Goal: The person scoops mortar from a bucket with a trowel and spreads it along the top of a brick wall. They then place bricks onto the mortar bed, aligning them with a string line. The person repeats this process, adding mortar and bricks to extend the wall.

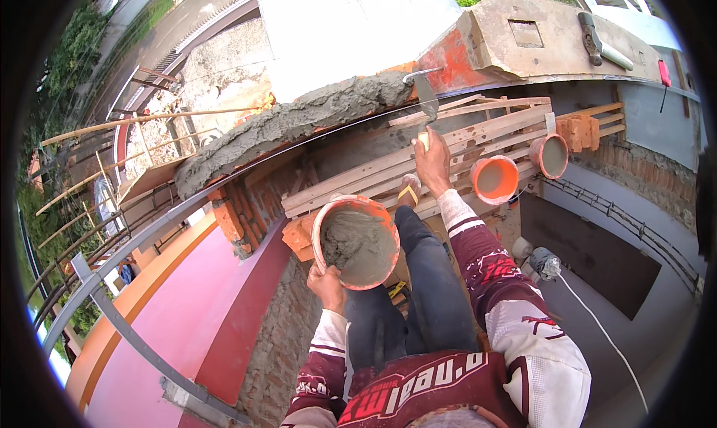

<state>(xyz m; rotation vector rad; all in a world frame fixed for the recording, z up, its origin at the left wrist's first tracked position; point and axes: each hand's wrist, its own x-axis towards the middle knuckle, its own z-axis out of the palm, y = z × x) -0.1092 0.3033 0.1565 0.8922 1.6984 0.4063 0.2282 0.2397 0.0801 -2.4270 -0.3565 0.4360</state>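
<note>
Head view:

- An orange bucket [356,241] part-filled with grey mortar is held at its lower rim by the left hand [327,284]; the fingers are closed around the rim edge.
- The bucket is positioned above the person's dark trouser leg [433,278], just beside the brick wall [246,211].
- A trowel [424,92] is gripped by the right hand [432,159], which is closed fully around the pale handle.
- The trowel blade is pointed upward and is located at the right end of the mortar bed [299,122], touching or nearly touching it; contact cannot be confirmed.
- The mortar bed is laid along the top of the brick wall as a thick, rough grey band.
- A wooden plank platform [485,125] is seen beneath the right hand, with one foot placed on it.
- Two further orange buckets [495,179] containing grey material are set on the planks, to the right of the right hand.
- A stack of bricks [579,131] is located at the far right of the planks.
- A white cable [597,323] is run across the floor below.
</note>
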